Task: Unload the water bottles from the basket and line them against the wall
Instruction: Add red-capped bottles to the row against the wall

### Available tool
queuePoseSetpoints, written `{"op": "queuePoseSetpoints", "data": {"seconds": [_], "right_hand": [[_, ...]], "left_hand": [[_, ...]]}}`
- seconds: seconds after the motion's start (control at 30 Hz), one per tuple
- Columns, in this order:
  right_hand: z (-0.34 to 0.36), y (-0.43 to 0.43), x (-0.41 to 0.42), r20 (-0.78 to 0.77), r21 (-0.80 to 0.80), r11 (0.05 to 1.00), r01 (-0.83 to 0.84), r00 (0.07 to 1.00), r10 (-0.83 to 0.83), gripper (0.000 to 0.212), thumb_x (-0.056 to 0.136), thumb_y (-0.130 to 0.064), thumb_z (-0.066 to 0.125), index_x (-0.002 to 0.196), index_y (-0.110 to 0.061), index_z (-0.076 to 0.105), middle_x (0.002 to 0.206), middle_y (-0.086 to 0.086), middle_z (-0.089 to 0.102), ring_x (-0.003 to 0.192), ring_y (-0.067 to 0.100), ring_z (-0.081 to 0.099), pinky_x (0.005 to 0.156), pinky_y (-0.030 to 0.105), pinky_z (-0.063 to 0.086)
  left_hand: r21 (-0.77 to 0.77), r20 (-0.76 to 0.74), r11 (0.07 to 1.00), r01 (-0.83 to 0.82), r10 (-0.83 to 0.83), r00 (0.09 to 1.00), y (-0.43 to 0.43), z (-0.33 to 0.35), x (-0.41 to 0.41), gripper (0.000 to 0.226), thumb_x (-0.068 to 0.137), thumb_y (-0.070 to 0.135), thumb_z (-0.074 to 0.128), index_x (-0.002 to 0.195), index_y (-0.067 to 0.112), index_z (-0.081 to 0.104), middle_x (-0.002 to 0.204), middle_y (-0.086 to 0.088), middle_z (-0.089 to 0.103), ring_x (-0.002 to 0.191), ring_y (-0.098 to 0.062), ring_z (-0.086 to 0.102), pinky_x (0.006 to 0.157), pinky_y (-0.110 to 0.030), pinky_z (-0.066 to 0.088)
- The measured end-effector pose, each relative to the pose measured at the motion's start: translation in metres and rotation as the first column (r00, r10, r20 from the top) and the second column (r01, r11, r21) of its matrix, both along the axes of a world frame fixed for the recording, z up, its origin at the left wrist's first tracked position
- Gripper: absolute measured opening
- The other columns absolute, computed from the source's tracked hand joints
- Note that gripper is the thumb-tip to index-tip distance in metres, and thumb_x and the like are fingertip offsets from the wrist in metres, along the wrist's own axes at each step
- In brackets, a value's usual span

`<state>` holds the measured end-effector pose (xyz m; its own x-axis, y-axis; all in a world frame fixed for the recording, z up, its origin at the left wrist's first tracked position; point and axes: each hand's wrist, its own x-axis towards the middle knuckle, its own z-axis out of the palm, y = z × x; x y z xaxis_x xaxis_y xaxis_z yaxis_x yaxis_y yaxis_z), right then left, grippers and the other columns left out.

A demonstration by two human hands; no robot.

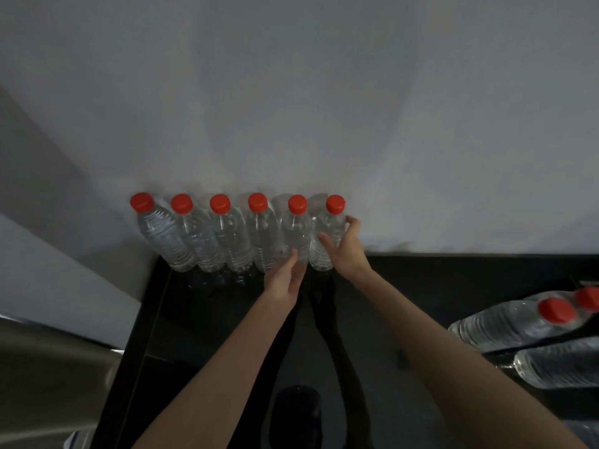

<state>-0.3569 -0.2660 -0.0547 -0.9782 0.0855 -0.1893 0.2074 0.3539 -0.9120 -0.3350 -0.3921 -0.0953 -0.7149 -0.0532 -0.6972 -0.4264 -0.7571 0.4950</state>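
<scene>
Several clear water bottles with red caps stand in a row against the white wall on a glossy black counter. My right hand is wrapped around the rightmost bottle, thumb in front and fingers behind it. My left hand rests with its fingers against the lower part of the neighbouring bottle; it touches the bottle without closing around it. More red-capped bottles lie on their sides at the right edge. The basket itself cannot be made out.
A grey metal surface sits at the lower left beside the counter. A dark round reflection shows on the counter near the bottom centre. To the right of the row, bare counter runs along the wall.
</scene>
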Motion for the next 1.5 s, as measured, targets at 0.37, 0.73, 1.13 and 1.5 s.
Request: {"op": "queuePoseSetpoints", "data": {"seconds": [0.37,0.73,1.13,1.5], "right_hand": [[0.003,-0.003,-0.003,0.119,-0.042,0.999,0.023,0.993,-0.018,0.050,0.095,-0.036,0.056,0.128,-0.019,0.023,0.129,0.019,0.052,0.112,0.031,0.057,0.093,0.044,0.051],[0.010,0.005,0.005,0.191,-0.165,0.986,-0.012,0.981,0.044,0.061,0.100,-0.035,0.046,0.147,-0.018,0.011,0.140,0.014,0.046,0.119,0.028,0.051,0.096,0.038,0.045],[0.115,0.033,0.100,-0.219,0.048,0.977,-0.210,0.952,0.215,0.049,0.100,-0.026,0.051,0.146,-0.025,0.034,0.143,0.005,0.047,0.118,0.012,0.049,0.093,0.024,0.039],[0.166,0.079,0.280,-0.426,0.203,0.972,-0.116,0.883,0.195,0.047,0.095,-0.019,0.058,0.138,-0.034,0.045,0.128,-0.011,0.058,0.113,0.005,0.059,0.098,0.029,0.050]], "left_hand": [[-0.086,-0.134,0.974,0.210,-0.220,0.966,-0.004,0.022,0.005,0.053,0.097,0.030,0.055,0.146,0.016,0.040,0.140,-0.014,0.053,0.131,-0.027,0.050,0.098,-0.036,0.046],[-0.194,-0.101,0.929,0.315,-0.338,0.936,-0.005,0.038,0.010,0.048,0.098,0.036,0.052,0.142,0.018,0.045,0.134,-0.009,0.059,0.125,-0.025,0.054,0.095,-0.038,0.048],[-0.642,-0.278,0.735,0.216,-0.486,0.828,-0.018,0.138,0.082,0.053,0.096,0.029,0.057,0.145,0.022,0.040,0.143,0.002,0.050,0.124,-0.017,0.052,0.103,-0.036,0.045],[-0.861,-0.389,0.506,0.046,-0.716,0.580,-0.017,0.210,0.224,0.033,0.096,0.019,0.058,0.128,0.028,0.059,0.120,0.016,0.066,0.113,0.002,0.060,0.100,-0.026,0.048]]}}
